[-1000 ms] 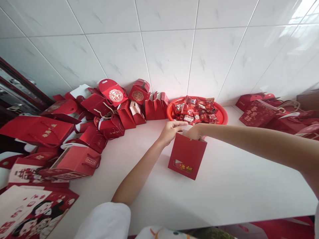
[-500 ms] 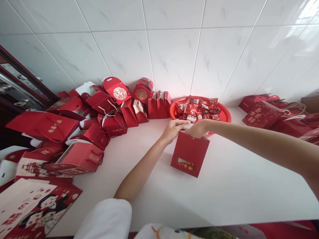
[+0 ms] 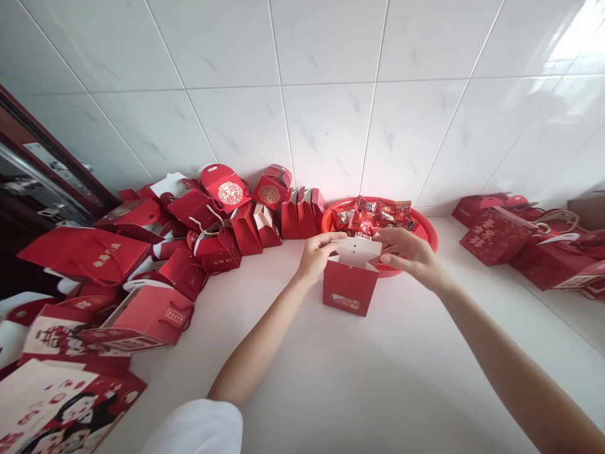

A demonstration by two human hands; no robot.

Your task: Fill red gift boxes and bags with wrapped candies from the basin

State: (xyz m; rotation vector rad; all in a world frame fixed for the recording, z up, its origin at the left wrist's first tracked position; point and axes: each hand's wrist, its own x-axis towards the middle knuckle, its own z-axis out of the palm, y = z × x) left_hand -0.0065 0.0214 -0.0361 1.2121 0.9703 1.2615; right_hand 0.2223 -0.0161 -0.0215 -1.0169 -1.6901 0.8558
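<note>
A wall (image 3: 326, 38) is clad in glossy, pale tiles (image 3: 227, 44) faintly veined with grey. Bright light (image 3: 579, 44) is reflected at upper right, while a white tabletop (image 3: 302, 384) is flanked at left by a dark-red frame (image 3: 19, 120).

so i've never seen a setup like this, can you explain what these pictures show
No machine here: just a person, bare-handed. One camera, worn on the head, takes every picture, looking forward and down. The left hand holds an open red paper bag by its top left edge; the right hand is at its right edge, though I can't tell whether it grips. Behind the bag, on the white table, a red plastic basket holds wrapped packets. Red boxes and bags crowd the left side, and another group sits at the right.
</note>
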